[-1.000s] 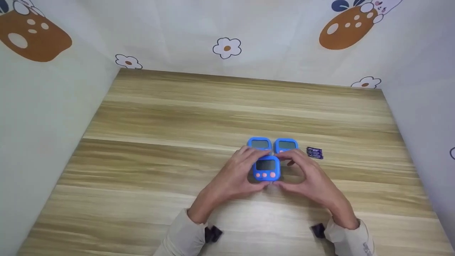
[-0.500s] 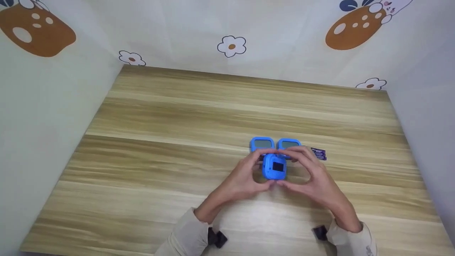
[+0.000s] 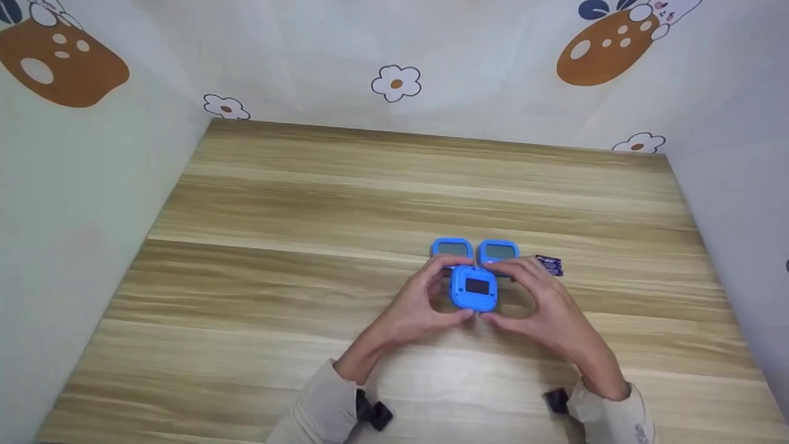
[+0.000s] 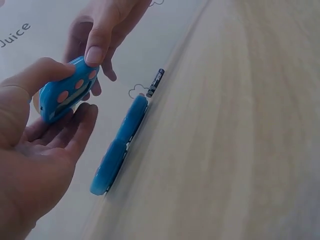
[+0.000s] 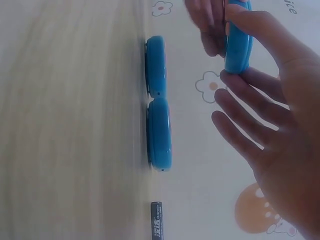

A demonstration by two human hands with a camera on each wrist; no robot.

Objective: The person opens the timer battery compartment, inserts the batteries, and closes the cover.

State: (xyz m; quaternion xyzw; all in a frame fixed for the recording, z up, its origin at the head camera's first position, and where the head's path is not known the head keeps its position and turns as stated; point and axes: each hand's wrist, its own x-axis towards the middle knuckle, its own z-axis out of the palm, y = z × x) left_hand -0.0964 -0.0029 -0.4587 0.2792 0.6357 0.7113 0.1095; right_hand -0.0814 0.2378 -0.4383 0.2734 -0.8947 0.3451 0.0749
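A blue digital timer (image 3: 473,296) is held up between both hands, its back with a dark rectangle turned to the head camera. My left hand (image 3: 410,305) pinches it by thumb below and fingers above. On the opposite side my right hand (image 3: 545,305) grips it the same way. Pink buttons on the timer's front (image 4: 79,84) show in the left wrist view. Just beyond the hands, two more blue timers lie side by side, the left timer (image 3: 453,248) and the right timer (image 3: 499,250), screens up and partly covered by fingers.
Small dark purple batteries (image 3: 550,265) lie together on the wooden table (image 3: 308,203), right of the two timers and close to my right hand. Patterned cloth walls (image 3: 320,55) enclose the table at the back and sides.
The held timer has turned over: its screen and buttons faced the head camera earlier, and now its back does. Both hands stay in about the same place.
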